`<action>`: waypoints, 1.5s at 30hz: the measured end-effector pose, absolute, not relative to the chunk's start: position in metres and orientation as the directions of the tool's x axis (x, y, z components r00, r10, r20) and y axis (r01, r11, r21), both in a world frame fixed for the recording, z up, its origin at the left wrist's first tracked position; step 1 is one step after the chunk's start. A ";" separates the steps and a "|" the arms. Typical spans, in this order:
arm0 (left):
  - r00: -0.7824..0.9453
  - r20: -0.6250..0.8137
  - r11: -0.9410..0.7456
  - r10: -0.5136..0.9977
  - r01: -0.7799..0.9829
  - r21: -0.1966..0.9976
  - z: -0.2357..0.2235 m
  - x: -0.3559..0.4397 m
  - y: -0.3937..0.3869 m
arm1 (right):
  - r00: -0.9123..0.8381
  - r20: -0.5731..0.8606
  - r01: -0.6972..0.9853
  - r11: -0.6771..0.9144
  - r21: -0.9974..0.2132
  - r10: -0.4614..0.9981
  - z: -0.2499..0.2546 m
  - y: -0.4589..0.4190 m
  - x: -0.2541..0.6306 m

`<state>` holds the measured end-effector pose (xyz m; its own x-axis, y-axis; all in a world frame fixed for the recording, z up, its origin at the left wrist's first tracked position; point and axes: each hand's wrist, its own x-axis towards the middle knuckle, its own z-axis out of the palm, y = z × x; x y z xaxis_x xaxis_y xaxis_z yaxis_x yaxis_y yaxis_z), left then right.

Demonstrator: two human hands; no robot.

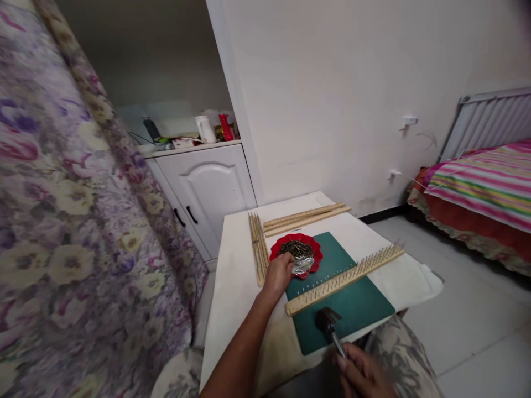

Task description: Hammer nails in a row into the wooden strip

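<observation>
My left hand [281, 271] is at the left rim of a red scalloped dish [318, 255]. Its fingers are curled together over the nails [299, 251] heaped inside, dark ones at the back and shiny ones in front; what they pinch is hidden. My right hand [360, 369] grips a hammer [331, 325] by its handle, the dark head just over the green mat [352, 312] on the near side. Across that mat lies a wooden strip [309, 299] with rows of nails standing up along its length.
Several wooden strips [258, 249] lie along the left of the white table [236, 309], with more strips [305, 218] at its back edge. A floral curtain [83, 221] hangs at left. Behind stand a white cabinet [211, 193] and a wall; a bed [485, 177] is at right.
</observation>
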<state>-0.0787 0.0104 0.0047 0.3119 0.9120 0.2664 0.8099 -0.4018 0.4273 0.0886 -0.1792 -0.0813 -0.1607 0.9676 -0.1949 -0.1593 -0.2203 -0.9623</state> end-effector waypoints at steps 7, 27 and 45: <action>0.224 0.347 -0.409 0.911 0.613 0.676 -0.001 -0.088 -0.061 | 0.018 -0.132 -0.225 -0.125 -0.966 0.991 -0.062 -0.180 0.099; 0.213 -0.213 0.273 0.954 -0.312 0.910 -0.065 -0.034 -0.158 | 0.137 -0.144 -0.354 -0.087 -0.931 0.980 -0.065 -0.187 0.085; 0.057 0.383 -0.355 0.922 0.519 0.778 -0.042 -0.076 -0.089 | -0.050 -0.174 -0.186 -0.180 -0.966 0.984 -0.088 -0.185 0.085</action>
<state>-0.0762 -0.0885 -0.0420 0.0571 0.9220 0.3829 0.5189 -0.3551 0.7776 0.0853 -0.1847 -0.0884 -0.0500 0.9835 -0.1736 -0.1859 -0.1800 -0.9659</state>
